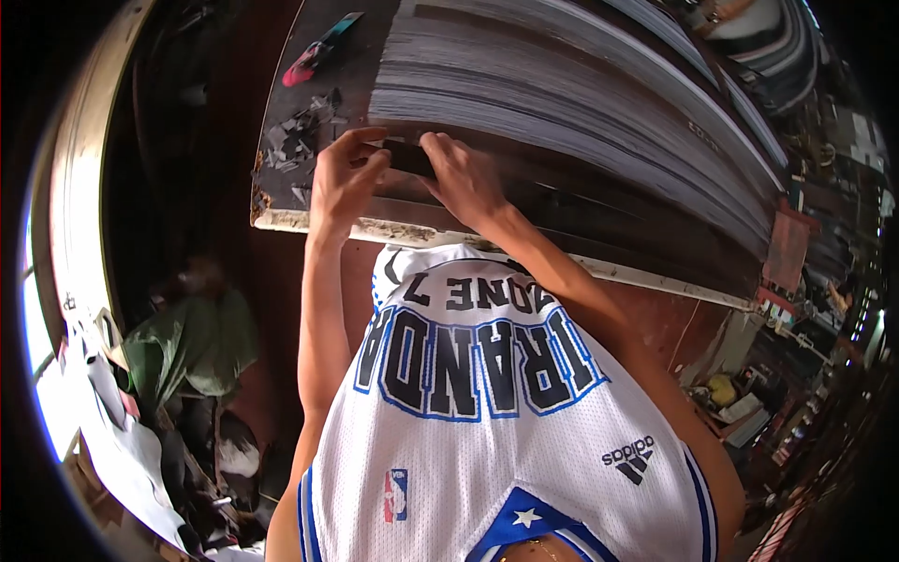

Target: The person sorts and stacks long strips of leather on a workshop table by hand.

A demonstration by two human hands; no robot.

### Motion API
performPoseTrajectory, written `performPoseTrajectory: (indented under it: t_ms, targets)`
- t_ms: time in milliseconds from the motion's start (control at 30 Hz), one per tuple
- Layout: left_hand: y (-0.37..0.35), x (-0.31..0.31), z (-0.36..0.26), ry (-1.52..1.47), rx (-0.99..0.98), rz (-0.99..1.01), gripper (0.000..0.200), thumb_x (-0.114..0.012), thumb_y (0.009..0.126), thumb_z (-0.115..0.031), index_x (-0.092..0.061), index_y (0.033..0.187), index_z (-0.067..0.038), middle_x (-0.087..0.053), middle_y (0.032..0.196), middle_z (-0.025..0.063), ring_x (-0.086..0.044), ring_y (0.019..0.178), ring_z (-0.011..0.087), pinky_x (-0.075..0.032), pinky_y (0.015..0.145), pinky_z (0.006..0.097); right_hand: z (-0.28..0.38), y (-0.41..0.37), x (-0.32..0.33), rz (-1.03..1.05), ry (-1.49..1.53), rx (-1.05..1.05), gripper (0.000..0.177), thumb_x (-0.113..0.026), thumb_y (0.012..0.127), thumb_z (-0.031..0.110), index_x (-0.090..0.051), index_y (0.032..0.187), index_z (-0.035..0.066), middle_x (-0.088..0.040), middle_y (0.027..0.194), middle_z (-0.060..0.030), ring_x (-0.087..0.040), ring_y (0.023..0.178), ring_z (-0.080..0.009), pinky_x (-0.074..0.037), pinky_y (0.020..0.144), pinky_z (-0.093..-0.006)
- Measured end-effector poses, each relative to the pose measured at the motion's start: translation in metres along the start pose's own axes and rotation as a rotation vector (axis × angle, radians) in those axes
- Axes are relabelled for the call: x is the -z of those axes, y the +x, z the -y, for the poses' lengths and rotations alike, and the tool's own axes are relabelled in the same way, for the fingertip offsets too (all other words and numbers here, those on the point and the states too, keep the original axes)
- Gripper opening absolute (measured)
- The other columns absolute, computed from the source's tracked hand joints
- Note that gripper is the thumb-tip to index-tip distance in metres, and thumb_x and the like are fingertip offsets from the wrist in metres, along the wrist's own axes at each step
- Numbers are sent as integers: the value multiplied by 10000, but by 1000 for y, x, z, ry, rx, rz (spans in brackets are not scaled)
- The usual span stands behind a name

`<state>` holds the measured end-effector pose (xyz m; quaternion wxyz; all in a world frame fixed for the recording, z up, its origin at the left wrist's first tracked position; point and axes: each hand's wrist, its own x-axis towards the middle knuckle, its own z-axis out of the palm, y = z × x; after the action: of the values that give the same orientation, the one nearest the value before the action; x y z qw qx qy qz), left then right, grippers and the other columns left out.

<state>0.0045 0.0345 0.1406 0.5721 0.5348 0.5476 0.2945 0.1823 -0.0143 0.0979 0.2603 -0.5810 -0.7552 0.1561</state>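
Observation:
Both hands work near the table's front edge. A dark flat strip (407, 158) spans the space between them. My left hand (346, 183) has its thumb and forefinger bent toward each other at the strip's left end. My right hand (464, 178) is curled, with its fingertips on the strip's right end. Just beyond the hands lies a broad stack of long grey and dark strips (524, 94). Small dark scraps (300, 133) are scattered left of my left hand. What the strip is made of cannot be made out.
A slim tool with a pink end and a teal end (321, 51) lies at the table's far left. The table has a worn pale front edge (281, 221). Green cloth or sheeting (192, 347) sits low on the left. Cluttered shelves (749, 403) stand at the right.

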Motion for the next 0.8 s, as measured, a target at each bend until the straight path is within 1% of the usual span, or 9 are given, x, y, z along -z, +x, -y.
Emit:
performPoseTrajectory:
  t_ms: [33,133,233,267,333,433,533,667,800]
  targets:
    - [7,2,4,-62,33,41,284,-621,889,-42,-664,1157,42,-641,797,16,-563,699,66,-440,649,214,-2,3,5,-18,-13,25,428,-773,744,85,-490,1059,26,-625,933,-147,-665,836,-325,-558,687,-417]
    - [18,0,-7,-103,32,133,193,-622,900,-68,-678,1041,51,-602,743,-1,-523,666,55,-401,621,211,-5,6,20,-72,-35,8,401,-773,733,71,-501,1024,24,-629,911,-142,-669,818,-322,-563,685,-414]
    - [14,-5,-47,68,-126,167,194,-610,925,-119,-682,1027,29,-597,763,-10,-515,686,52,-404,621,217,0,-1,51,-150,-56,-24,382,-781,718,65,-514,988,24,-636,870,-133,-672,797,-313,-557,678,-411]
    - [16,-4,-54,65,-172,142,219,-628,891,-114,-683,1028,48,-646,792,23,-558,710,72,-441,646,232,-3,-9,63,-163,-77,-43,382,-781,718,65,-514,988,24,-636,870,-133,-672,797,-313,-557,678,-411]
    - [22,2,-60,23,-289,125,210,-607,910,-111,-675,1035,44,-603,754,-4,-518,692,57,-407,628,218,-10,-22,82,-156,-142,-93,412,-804,714,91,-539,1025,39,-653,856,-121,-674,788,-317,-536,653,-395]
    - [17,21,-64,23,-251,115,184,-593,934,-106,-665,1026,36,-520,712,-34,-434,652,33,-334,590,208,-16,-49,100,-172,-164,-117,425,-831,680,87,-555,1000,46,-649,841,-117,-666,760,-303,-524,636,-392]
    - [11,37,-49,62,-250,77,171,-613,929,-101,-659,1018,37,-553,753,-29,-444,661,41,-342,601,215,-24,-75,112,-168,-174,-155,463,-848,638,63,-563,1003,55,-643,832,-98,-652,729,-285,-515,619,-386]
    - [6,76,-37,66,-229,-143,206,-633,933,-113,-662,1077,32,-576,804,-31,-442,680,35,-336,605,209,-47,-108,120,-162,-169,-115,467,-838,605,43,-561,980,72,-634,824,-65,-645,728,-258,-514,623,-371]
    - [25,165,-10,120,-232,-69,229,-640,942,-125,-665,1113,25,-584,813,-30,-416,662,23,-310,586,192,-87,-137,119,-111,-251,-42,453,-812,604,47,-553,974,87,-616,806,-43,-645,724,-237,-527,628,-368]
